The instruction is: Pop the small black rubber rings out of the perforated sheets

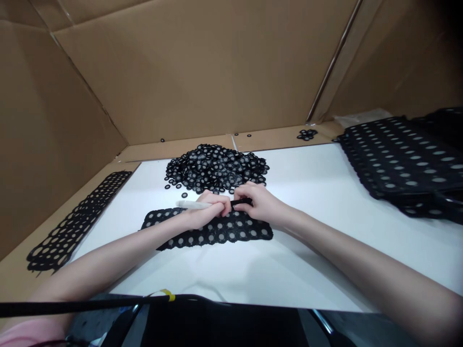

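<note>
My left hand is closed around a white pen, or a pen-shaped tool, whose pale end sticks out to the left. Close by on the right, my right hand pinches a dark, narrow piece that lies in line with the pen. Whether the two are one object I cannot tell, as fingers cover the join. Both hands are over a black perforated strip with rows of round light spots, lying flat on the white board. Just beyond the fingers rises a heap of small black rings.
More black perforated strips lie at the left edge of the white board. A stack of larger perforated sheets stands on the right. A small cluster of rings sits near the cardboard wall. A black cable crosses in front.
</note>
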The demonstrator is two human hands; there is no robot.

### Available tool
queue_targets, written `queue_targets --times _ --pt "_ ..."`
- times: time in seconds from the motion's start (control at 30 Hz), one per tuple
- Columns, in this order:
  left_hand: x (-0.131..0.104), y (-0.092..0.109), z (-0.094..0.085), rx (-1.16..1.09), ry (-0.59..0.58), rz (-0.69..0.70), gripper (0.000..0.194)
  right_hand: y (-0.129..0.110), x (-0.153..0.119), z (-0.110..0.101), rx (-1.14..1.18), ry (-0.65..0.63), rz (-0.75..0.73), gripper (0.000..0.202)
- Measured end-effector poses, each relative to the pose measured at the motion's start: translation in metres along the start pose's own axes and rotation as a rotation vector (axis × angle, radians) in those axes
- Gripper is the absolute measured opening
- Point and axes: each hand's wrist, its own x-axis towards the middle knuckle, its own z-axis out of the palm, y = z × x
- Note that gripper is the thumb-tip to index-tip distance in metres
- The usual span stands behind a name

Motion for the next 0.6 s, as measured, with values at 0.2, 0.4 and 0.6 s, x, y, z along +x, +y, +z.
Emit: queue_targets --times 0.2,0.4,0.6 --pt "-0.007 0.004 -0.002 -0.095 0.107 -0.056 0.024 -0.001 -0.003 -0.008 -0.040 -0.102 0.097 0.033" --pt "-0.018 0.013 -0.001 0.116 0.098 0.088 0.029 -0.006 -0.004 -0.011 -0.040 -0.146 0.121 0.025" --pt "-0.014 0.007 0.002 0.195 0.014 0.197 0.030 -0.010 -0.004 -0.009 -0.008 -0.118 0.084 0.023"
